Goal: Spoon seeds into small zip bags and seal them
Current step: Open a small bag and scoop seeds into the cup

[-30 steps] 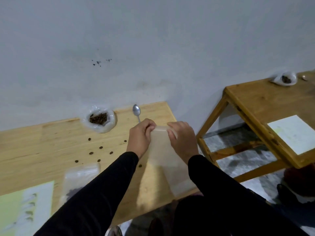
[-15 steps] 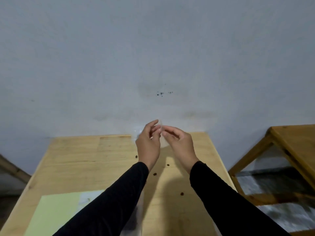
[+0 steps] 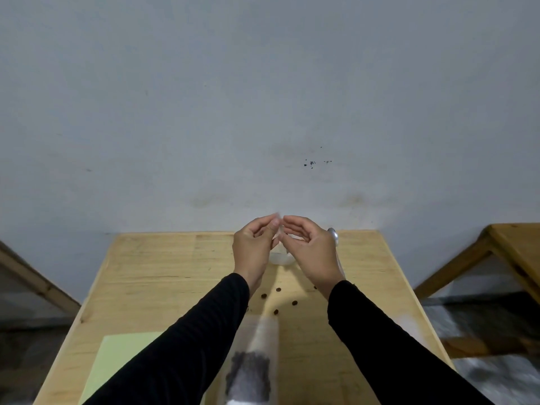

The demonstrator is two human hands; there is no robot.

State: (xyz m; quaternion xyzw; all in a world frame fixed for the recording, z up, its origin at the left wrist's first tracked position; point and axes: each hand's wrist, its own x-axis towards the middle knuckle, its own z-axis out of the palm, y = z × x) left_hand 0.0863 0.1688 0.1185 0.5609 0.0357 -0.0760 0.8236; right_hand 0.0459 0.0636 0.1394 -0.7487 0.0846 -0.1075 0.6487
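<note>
My left hand [image 3: 253,249] and my right hand [image 3: 310,252] are raised over the far end of the wooden table [image 3: 163,276]. Their fingertips meet and pinch the top edge of a clear small zip bag [image 3: 278,224], whose body is almost invisible. Under the hands lies the white plastic of the open seed bag [image 3: 282,259], mostly hidden. A metal spoon [image 3: 333,237] rests just right of my right hand. A zip bag holding dark seeds [image 3: 250,368] lies at the near edge between my forearms.
Several loose seeds [image 3: 277,289] are scattered on the table between my wrists. A pale green sheet [image 3: 117,361] lies at the near left. A grey wall stands right behind the table. Another wooden table [image 3: 514,244] is to the right.
The camera has swung from the table's right end to face it squarely. Both hands rose and drew together, fingertips now pinching the bag's top. The spoon and seed bag now sit behind the hands.
</note>
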